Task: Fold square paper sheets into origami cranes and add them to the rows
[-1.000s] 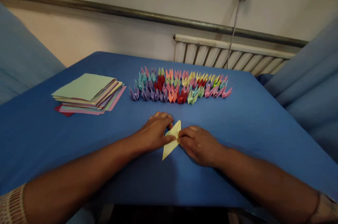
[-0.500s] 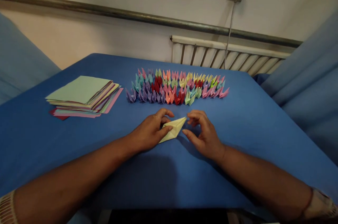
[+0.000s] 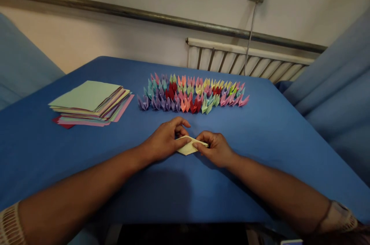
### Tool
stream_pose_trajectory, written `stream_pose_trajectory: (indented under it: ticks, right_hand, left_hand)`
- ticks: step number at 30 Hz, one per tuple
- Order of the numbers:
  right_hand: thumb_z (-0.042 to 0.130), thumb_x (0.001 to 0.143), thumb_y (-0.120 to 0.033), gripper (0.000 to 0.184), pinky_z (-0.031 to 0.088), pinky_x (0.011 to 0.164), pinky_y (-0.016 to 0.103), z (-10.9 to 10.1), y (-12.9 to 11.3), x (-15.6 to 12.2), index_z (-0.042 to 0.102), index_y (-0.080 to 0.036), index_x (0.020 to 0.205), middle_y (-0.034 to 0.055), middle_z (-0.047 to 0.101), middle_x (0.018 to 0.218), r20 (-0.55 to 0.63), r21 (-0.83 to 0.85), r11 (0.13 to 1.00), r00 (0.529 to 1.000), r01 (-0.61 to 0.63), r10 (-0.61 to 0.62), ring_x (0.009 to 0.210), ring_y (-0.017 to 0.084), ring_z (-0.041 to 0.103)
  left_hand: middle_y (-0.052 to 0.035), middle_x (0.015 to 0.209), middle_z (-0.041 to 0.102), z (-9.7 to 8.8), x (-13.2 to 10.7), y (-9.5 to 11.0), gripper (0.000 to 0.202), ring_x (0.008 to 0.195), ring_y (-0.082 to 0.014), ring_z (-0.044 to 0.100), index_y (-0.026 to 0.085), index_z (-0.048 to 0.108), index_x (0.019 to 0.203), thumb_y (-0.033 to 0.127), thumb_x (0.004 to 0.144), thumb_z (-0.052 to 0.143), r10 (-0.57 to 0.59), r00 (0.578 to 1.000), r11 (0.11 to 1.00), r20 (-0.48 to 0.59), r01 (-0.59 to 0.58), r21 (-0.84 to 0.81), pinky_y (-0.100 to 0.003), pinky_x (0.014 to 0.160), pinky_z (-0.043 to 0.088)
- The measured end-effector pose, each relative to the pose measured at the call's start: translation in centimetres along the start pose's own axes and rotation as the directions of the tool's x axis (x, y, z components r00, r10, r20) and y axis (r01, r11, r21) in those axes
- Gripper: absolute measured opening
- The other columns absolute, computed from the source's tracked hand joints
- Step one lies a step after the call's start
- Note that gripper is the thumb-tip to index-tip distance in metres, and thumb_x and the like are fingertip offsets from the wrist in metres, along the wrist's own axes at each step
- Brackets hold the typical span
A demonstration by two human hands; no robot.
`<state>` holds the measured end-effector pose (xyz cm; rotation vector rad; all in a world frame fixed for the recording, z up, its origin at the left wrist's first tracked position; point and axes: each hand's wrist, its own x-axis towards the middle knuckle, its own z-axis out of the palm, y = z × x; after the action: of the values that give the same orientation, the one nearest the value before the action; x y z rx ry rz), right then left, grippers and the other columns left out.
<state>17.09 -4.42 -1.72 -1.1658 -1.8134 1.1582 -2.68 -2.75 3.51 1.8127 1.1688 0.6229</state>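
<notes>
In the middle of the blue table (image 3: 260, 141), a yellow folded paper (image 3: 188, 148) is pinched by the left hand (image 3: 164, 143) and right hand (image 3: 217, 148), a fold is likely being pressed, and a firm, straight crease seems called for next.

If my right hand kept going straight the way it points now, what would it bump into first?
Probably the left hand, just across the folded yellow paper that both hands hold. The right hand points leftward at it; depth between them is hard to judge.

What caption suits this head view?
Left hand and right hand pinch a pale yellow folded paper on a blue table, before coloured origami rows.
</notes>
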Motion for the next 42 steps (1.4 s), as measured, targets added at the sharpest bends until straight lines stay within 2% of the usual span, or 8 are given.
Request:
stream_pose_trajectory:
  ticks: [4, 9, 12, 15, 26, 31, 36, 42]
  right_hand:
    - [0.061, 0.081, -0.036, 0.019, 0.037, 0.049, 0.022, 0.8, -0.4, 0.4, 0.062, -0.019, 0.074, -0.0039, 0.060, 0.057, 0.042, 0.186, 0.977, 0.994, -0.109, 0.103, 0.048, 0.009, 0.051]
    - [0.069, 0.072, -0.043, 0.027, 0.039, 0.044, 0.021, 1.5, -1.6, 1.8, 0.056, -0.018, 0.072, -0.0015, 0.064, 0.058, -0.108, 0.447, 0.883, 0.971, -0.144, 0.213, 0.044, 0.010, 0.054]
    - [0.071, 0.070, -0.045, 0.031, 0.040, 0.042, 0.020, 1.8, -2.3, 2.6, 0.057, -0.017, 0.075, 0.0008, 0.067, 0.063, -0.188, 0.534, 0.837, 0.949, -0.118, 0.253, 0.046, 0.010, 0.057]
    - [0.071, 0.069, -0.047, 0.035, 0.040, 0.041, 0.020, 2.4, -2.5, 2.9, 0.057, -0.017, 0.077, 0.0024, 0.070, 0.067, -0.170, 0.569, 0.814, 0.951, -0.119, 0.258, 0.048, 0.011, 0.060]
    - [0.074, 0.068, -0.056, 0.045, 0.044, 0.045, 0.022, 2.5, -0.4, 3.7, 0.059, -0.015, 0.079, 0.0026, 0.070, 0.063, 0.008, 0.620, 0.770, 0.982, -0.151, 0.186, 0.045, 0.012, 0.061]
    - [0.071, 0.071, -0.056, 0.044, 0.045, 0.046, 0.022, 1.8, -0.4, 3.3, 0.059, -0.015, 0.082, 0.0029, 0.071, 0.066, 0.045, 0.626, 0.765, 0.987, -0.150, 0.156, 0.047, 0.012, 0.063]
    - [0.062, 0.077, -0.062, 0.047, 0.046, 0.046, 0.023, 2.0, -0.3, 3.3, 0.059, -0.015, 0.083, 0.0033, 0.071, 0.067, 0.022, 0.641, 0.756, 0.987, -0.135, 0.158, 0.048, 0.012, 0.063]
    - [0.056, 0.080, -0.065, 0.049, 0.044, 0.045, 0.022, 2.3, -0.2, 3.1, 0.057, -0.016, 0.081, 0.0009, 0.066, 0.057, 0.047, 0.601, 0.790, 0.992, -0.122, 0.117, 0.046, 0.012, 0.061]
  left_hand:
    - [0.0014, 0.074, 0.064, 0.0, 0.4, -0.2, 0.035, 0.062, -0.0138, 0.061, 0.017, 0.051, 0.103, 0.030, 0.075, 0.067, -0.057, 0.998, 0.982, -0.015, 0.053, -0.183, -0.025, 0.057, 0.047]
    - [-0.0023, 0.085, 0.067, 0.0, 0.9, -0.7, 0.049, 0.073, -0.0167, 0.065, 0.015, 0.054, 0.104, 0.034, 0.065, 0.077, -0.122, 0.978, 0.918, -0.167, 0.047, -0.393, -0.029, 0.065, 0.051]
    - [-0.0037, 0.084, 0.068, 0.1, 1.1, -0.9, 0.049, 0.072, -0.0162, 0.065, 0.013, 0.055, 0.102, 0.033, 0.064, 0.079, -0.151, 0.978, 0.837, -0.144, 0.049, -0.545, -0.029, 0.067, 0.051]
    - [-0.0049, 0.087, 0.069, 0.2, 1.2, -1.1, 0.050, 0.073, -0.0163, 0.066, 0.013, 0.054, 0.103, 0.027, 0.063, 0.080, -0.165, 0.979, 0.780, -0.121, 0.055, -0.624, -0.029, 0.069, 0.051]
    - [0.0014, 0.073, 0.065, -0.5, 1.3, -1.5, 0.039, 0.060, -0.0115, 0.060, 0.015, 0.054, 0.097, 0.025, 0.066, 0.073, -0.171, 0.978, 0.836, -0.121, 0.079, -0.543, -0.027, 0.062, 0.047]
    - [0.0006, 0.077, 0.066, -0.3, 1.4, -2.0, 0.042, 0.067, -0.0133, 0.063, 0.016, 0.051, 0.106, 0.027, 0.071, 0.070, -0.141, 0.985, 0.843, -0.095, 0.069, -0.533, -0.029, 0.068, 0.049]
    - [-0.0072, 0.102, 0.067, -0.1, 1.2, -2.2, 0.046, 0.094, -0.0190, 0.066, 0.017, 0.049, 0.111, 0.026, 0.073, 0.072, 0.002, 0.997, 0.886, -0.080, -0.038, -0.461, -0.035, 0.086, 0.050]
    - [-0.0062, 0.098, 0.067, 0.2, 0.8, -2.0, 0.045, 0.088, -0.0183, 0.066, 0.016, 0.050, 0.110, 0.023, 0.072, 0.074, 0.022, 0.999, 0.925, -0.033, -0.033, -0.379, -0.034, 0.081, 0.052]
